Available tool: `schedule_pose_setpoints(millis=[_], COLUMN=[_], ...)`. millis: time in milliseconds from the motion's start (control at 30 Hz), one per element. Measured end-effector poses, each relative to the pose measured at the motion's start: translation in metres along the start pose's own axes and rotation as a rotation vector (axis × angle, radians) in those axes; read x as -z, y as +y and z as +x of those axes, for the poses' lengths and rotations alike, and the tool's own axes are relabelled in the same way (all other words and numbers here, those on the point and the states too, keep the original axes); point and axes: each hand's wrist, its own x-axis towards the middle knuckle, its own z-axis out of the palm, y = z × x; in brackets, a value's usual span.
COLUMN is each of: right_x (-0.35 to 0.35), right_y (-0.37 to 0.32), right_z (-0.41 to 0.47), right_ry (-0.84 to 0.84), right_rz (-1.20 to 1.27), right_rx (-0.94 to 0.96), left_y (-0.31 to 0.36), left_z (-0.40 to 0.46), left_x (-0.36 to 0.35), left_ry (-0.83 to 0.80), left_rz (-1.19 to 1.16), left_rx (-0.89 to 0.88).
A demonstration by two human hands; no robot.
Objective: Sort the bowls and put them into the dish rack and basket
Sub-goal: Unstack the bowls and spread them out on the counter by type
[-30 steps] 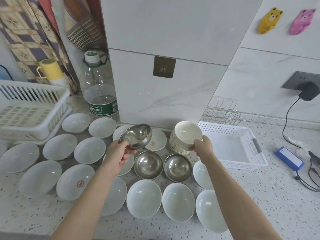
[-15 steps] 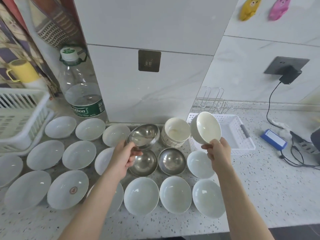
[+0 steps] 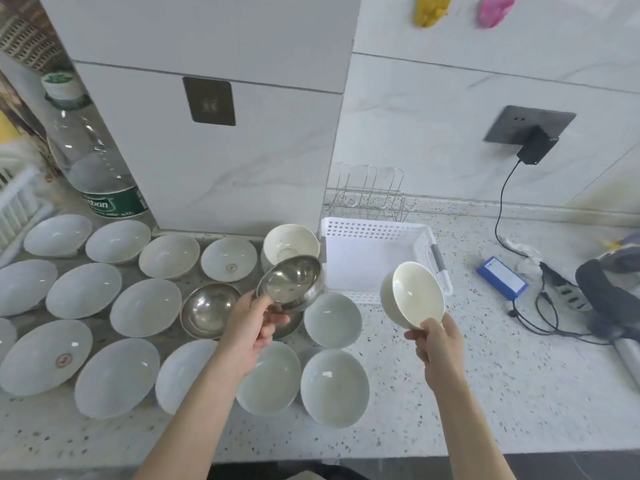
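Note:
My left hand point(image 3: 254, 327) grips a steel bowl point(image 3: 289, 283) by its rim, lifted and tilted above the counter. My right hand point(image 3: 434, 344) holds a cream ceramic bowl point(image 3: 414, 294) tilted toward me, in front of the white perforated basket point(image 3: 374, 230). Another steel bowl point(image 3: 207, 310) sits on the counter; a second one is mostly hidden under my left hand. A stack of cream bowls point(image 3: 291, 242) stands left of the basket. Several white bowls point(image 3: 145, 306) lie spread over the counter. A wire rack point(image 3: 372, 192) stands behind the basket.
A large water bottle point(image 3: 93, 161) stands at the back left beside a white pillar. A white dish rack point(image 3: 17, 202) shows at the left edge. A blue box point(image 3: 502, 277), cables point(image 3: 540, 306) and a plugged charger point(image 3: 535, 147) occupy the right side.
My right hand carried the cream bowl right and lower, now in front of the basket. My left hand moved the steel bowl right, over the steel bowls. The view shifted right.

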Motion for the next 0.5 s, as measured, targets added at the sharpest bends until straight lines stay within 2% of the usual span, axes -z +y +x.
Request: schedule_pose_setpoints(millis=[267, 500], right_x=[0.049, 0.073], right_y=[0.025, 0.034], right_z=[0.021, 0.036], right_ry=[-0.137, -0.214], right_rz=[-0.109, -0.163], right_rx=[-0.038, -0.068], left_y=[-0.04, -0.058], left_z=[-0.022, -0.03], left_x=[-0.047, -0.083], left_ry=[0.102, 0.109], left_rz=[-0.056, 0.026], left_rx=[0.002, -0.034])
